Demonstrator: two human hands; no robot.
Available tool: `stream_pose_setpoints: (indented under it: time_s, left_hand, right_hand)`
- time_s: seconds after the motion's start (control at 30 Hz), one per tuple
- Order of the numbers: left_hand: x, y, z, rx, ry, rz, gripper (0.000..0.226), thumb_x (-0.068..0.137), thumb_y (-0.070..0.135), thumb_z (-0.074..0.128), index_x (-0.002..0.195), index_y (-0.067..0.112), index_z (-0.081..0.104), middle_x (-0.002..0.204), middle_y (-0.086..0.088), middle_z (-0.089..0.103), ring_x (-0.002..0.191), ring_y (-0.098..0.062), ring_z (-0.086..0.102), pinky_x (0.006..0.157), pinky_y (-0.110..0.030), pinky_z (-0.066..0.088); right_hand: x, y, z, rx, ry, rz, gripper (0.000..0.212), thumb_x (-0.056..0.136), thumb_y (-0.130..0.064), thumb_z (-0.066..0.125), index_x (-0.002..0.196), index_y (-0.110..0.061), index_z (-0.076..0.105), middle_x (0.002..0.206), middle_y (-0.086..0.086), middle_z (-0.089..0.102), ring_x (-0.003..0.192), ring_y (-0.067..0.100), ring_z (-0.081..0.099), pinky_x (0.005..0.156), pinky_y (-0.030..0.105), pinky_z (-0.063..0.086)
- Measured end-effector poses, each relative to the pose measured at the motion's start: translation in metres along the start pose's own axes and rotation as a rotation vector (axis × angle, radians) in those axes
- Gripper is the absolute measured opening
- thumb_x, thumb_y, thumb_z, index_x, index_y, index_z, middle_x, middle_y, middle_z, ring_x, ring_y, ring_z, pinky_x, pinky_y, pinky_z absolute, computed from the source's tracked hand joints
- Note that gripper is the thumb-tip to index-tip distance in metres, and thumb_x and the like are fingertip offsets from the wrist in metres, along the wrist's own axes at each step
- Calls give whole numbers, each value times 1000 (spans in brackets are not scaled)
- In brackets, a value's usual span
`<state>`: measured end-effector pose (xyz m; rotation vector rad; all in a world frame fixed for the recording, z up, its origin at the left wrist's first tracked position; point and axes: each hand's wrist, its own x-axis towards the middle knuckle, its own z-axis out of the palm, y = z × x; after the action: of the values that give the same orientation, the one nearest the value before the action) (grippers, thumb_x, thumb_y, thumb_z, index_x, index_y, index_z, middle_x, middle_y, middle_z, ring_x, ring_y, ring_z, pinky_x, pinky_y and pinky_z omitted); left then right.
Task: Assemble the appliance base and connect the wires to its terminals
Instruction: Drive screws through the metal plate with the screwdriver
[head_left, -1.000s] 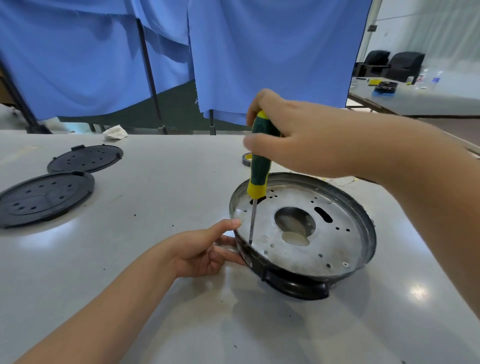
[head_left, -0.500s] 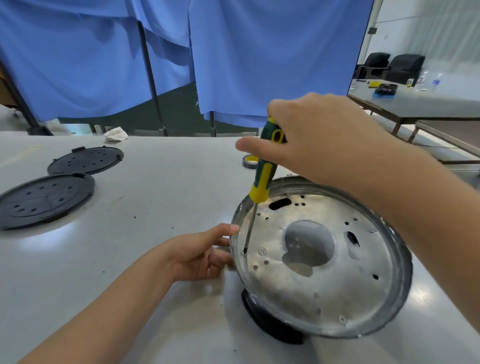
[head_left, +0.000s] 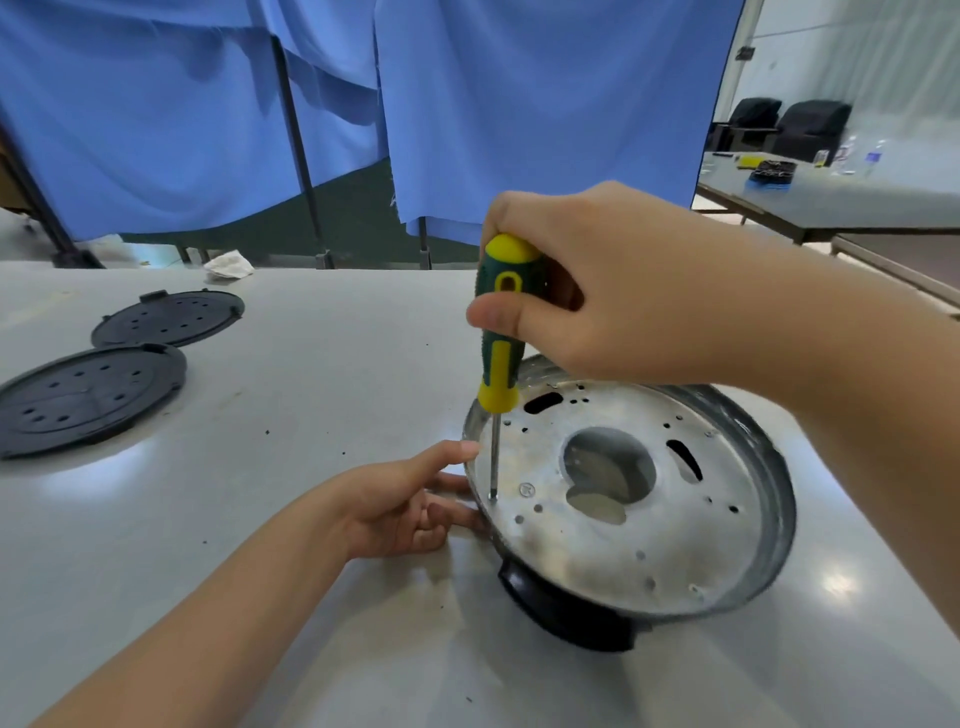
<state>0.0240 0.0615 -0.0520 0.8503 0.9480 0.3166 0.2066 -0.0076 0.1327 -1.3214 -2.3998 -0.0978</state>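
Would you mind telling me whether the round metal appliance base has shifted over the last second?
Yes. The round metal appliance base has tilted up toward the camera, its near edge raised off the grey table.

Screwdriver stood up, base settling back

Since a second ago we have brought the screwdriver (head_left: 500, 358) from a lean to near upright in the right hand (head_left: 597, 291), tip on the plate, while the metal base (head_left: 675, 525), tipped steeply toward us half a second ago, has dropped flatter.

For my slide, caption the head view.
Right hand drives green-yellow screwdriver into round metal base; left hand steadies its rim.
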Motion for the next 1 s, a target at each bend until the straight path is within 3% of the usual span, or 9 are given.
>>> stream_pose_setpoints:
  time_s: [0.17, 0.27, 0.37, 0.5, 0.53, 0.63, 0.67, 0.83, 1.0]
  left_hand:
    - [0, -2, 2, 5, 56, 25, 58, 59, 45, 79, 97, 7, 56, 60, -3, 63, 47, -11, 57, 52, -20, 51]
    - [-3, 0, 4, 0, 48, 24, 69, 70, 44, 79, 117, 0, 56, 67, -9, 69, 47, -15, 63, 46, -20, 50]
    - [-4, 0, 4, -47, 40, 26, 73, 69, 42, 70, 124, -3, 53, 67, -12, 70, 44, -16, 64, 41, -18, 48]
    - [0, -3, 1, -1, 49, 56, 82, 65, 46, 77, 127, -5, 57, 93, -18, 72, 69, -22, 70, 77, -31, 59]
    - [0, -3, 2, 1, 47, 56, 79, 61, 44, 76, 121, -5, 60, 92, -18, 72, 69, -22, 70, 79, -32, 58]
    - [0, -3, 3, -35, 43, 66, 53, 59, 39, 76, 92, 0, 62, 68, -12, 70, 52, -18, 67, 51, -25, 55]
    - [0, -4, 2, -41, 57, 74, 50, 60, 38, 76, 90, 2, 61, 68, -12, 70, 52, -18, 67, 50, -24, 54]
    - [1, -8, -1, -76, 86, 94, 52, 68, 41, 81, 94, 1, 60, 78, -15, 73, 65, -21, 72, 58, -26, 57]
    - [0, -4, 4, -34, 132, 47, 69, 58, 45, 83, 103, -4, 61, 92, -21, 74, 74, -25, 74, 63, -30, 60]
  right_hand:
    - [-4, -10, 6, -130, 88, 1, 45, 85, -62, 48, 83, -17, 47, 55, -6, 43, 48, 9, 42, 47, 25, 28]
    - [-5, -10, 6, -189, 105, 19, 46, 87, -62, 47, 81, -16, 45, 55, -5, 43, 49, 12, 42, 48, 30, 34]
    - [-6, -9, 4, -193, 100, 52, 45, 88, -60, 46, 77, -17, 41, 54, -4, 41, 48, 13, 39, 46, 30, 31]
    - [-5, -11, 4, -249, 105, 95, 46, 88, -58, 47, 69, -19, 34, 56, -1, 41, 49, 16, 37, 46, 30, 25]
    - [-5, -12, 4, -292, 119, 109, 47, 87, -59, 46, 66, -19, 32, 56, -1, 39, 49, 16, 36, 46, 30, 23]
    - [-5, -16, 6, -427, 185, 169, 54, 85, -64, 43, 59, -18, 32, 54, 0, 34, 47, 16, 30, 46, 28, 15]
    - [-5, -17, 6, -455, 207, 192, 56, 84, -66, 42, 58, -18, 32, 53, 0, 33, 47, 16, 28, 47, 28, 14]
    - [-8, -17, 7, -463, 203, 178, 56, 89, -67, 33, 62, -19, 28, 53, 0, 34, 45, 16, 30, 46, 29, 15]
    - [-9, -12, 3, -219, 91, 150, 43, 91, -60, 31, 75, -20, 38, 60, -1, 46, 52, 12, 40, 48, 31, 24]
